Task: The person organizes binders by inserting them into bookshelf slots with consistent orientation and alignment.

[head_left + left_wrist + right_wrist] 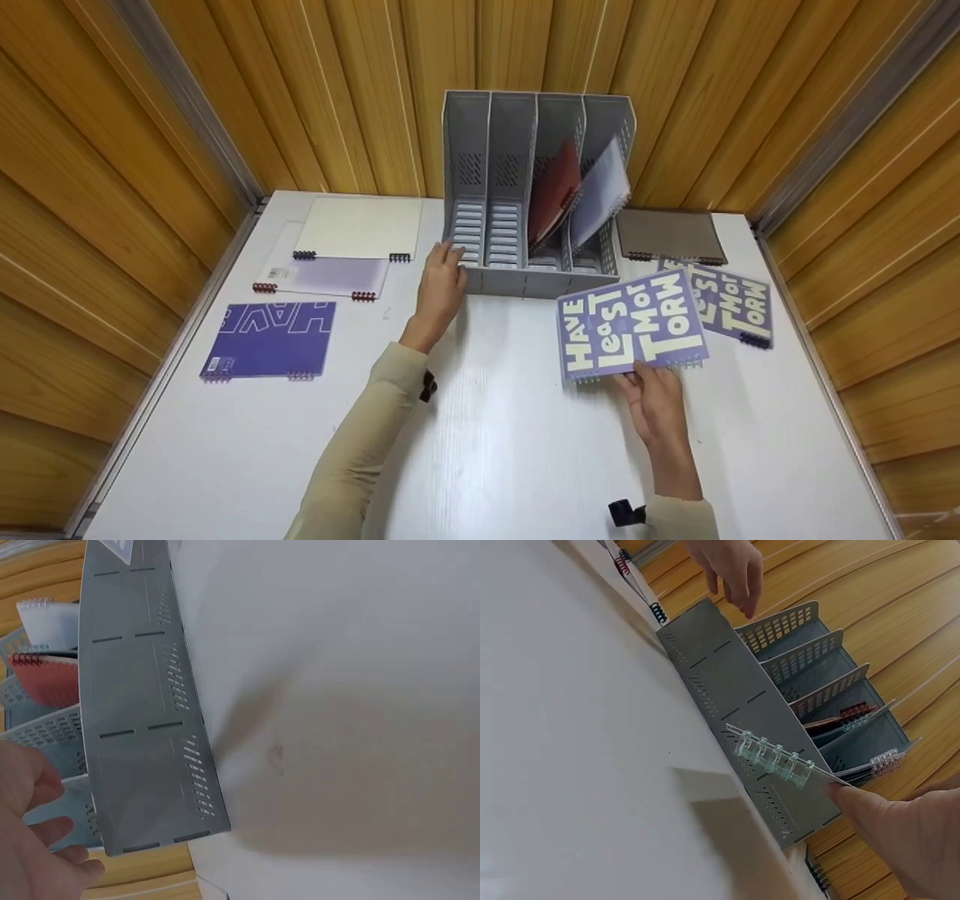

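Note:
My right hand (656,401) pinches a purple spiral notebook (630,324) with large cream lettering by its bound edge, up off the table in front of the rack. Its clear plastic rings (774,757) face the right wrist camera. My left hand (441,283) is at the front left corner of a grey four-slot file rack (525,283), fingers loosely bent and holding nothing. A red notebook (555,191) leans in the third slot from the left. In the rightmost slot stands a pale lilac notebook (600,191).
Left on the white table (487,450) lie a cream notebook (360,225), a pale lilac notebook (330,276) under it and a purple notebook (270,341). Right of the rack, a brown notebook (671,234) lies behind a lettered purple notebook (739,300). Wood-panelled walls (405,60) surround the table.

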A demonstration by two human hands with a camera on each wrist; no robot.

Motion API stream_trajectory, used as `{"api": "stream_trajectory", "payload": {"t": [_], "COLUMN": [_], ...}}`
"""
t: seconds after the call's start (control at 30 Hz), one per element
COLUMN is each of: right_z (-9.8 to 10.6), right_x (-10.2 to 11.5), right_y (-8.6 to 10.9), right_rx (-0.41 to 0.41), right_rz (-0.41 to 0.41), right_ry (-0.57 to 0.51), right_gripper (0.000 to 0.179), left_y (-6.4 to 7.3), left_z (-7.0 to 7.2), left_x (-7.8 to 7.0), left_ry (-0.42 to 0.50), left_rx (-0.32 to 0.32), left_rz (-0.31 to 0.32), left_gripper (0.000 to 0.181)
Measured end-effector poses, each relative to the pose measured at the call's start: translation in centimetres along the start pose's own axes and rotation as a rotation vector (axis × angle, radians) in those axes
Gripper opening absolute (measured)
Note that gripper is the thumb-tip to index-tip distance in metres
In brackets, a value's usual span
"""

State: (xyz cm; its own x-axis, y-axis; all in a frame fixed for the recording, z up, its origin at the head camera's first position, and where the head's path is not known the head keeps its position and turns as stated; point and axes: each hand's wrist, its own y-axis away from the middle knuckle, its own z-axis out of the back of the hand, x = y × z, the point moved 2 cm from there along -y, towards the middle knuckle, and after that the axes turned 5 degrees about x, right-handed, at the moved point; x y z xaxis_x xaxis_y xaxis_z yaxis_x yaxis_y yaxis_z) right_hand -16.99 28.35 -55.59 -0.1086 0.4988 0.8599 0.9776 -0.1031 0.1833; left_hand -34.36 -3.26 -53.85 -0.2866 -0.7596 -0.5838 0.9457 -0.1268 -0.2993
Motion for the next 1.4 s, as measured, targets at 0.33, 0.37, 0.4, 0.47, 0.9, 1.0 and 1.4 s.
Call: {"api": "stream_trajectory", "payload": {"t": [0.33, 0.37, 0.4, 0.47, 0.9, 1.0, 1.4], "right_z": [-1.0, -1.1, -1.1, -1.3, -3.1, -3.5, -5.1], "right_x": [0.6, 0.6, 0.6, 0.6, 0.5, 0.7, 0.7], "right_y": [0.1, 0.1, 0.1, 0.0, -0.6, -0.5, -0.7], "right_rx": [0.024, 0.024, 0.023, 0.024, 0.038, 0.052, 0.097], "right_rz": [0.015, 0.015, 0.014, 0.010, -0.009, 0.001, -0.003], "right_ry": [0.045, 0.041, 0.038, 0.031, 0.035, 0.034, 0.047], "right_gripper": [0.055, 0.055, 0.055, 0.055, 0.050, 0.050, 0.049], "left_y": [-1.7, -1.9, -2.1, -2.4, -3.7, -3.8, -4.1], "left_z": [0.5, 0.5, 0.4, 0.5, 1.5, 1.5, 1.8], "left_x": [2.4, 2.5, 2.5, 2.7, 3.4, 3.4, 3.5], "left_ry": [0.227, 0.233, 0.236, 0.220, 0.214, 0.215, 0.210], "left_rx": [0.057, 0.061, 0.062, 0.058, 0.072, 0.075, 0.097], "left_rz": [0.304, 0.313, 0.320, 0.322, 0.314, 0.311, 0.339], "left_gripper": [0.039, 0.038, 0.037, 0.033, 0.021, 0.021, 0.022]}}
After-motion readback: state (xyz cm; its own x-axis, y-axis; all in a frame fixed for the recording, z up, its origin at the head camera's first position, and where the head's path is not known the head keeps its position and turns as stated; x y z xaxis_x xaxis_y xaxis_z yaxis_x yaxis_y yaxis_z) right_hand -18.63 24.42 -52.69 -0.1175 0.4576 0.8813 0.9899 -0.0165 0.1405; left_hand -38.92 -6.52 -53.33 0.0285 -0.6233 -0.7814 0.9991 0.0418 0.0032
